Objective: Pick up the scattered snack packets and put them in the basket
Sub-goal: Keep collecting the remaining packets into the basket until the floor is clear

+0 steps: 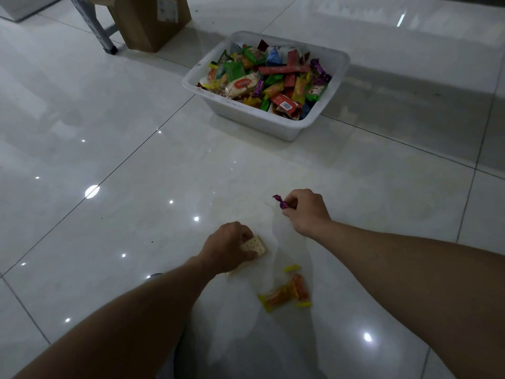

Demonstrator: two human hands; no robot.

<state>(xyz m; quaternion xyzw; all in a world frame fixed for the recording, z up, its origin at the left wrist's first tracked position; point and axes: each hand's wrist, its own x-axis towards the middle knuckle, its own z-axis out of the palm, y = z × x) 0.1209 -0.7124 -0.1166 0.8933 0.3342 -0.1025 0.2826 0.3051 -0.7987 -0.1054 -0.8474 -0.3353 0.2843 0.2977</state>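
Left hand curled round a cracker packet, low at the floor. Right hand pinches a purple candy near its twisted end. Both look light, crinkly and slippery, and the crackers are probably brittle, so grip the edges gently. Two orange packets lie near the left hand; the basket is well apart, already heaped

Glossy tiled floor, white ribbed plastic basket, shiny foil-like snack packets, matt cardboard box.
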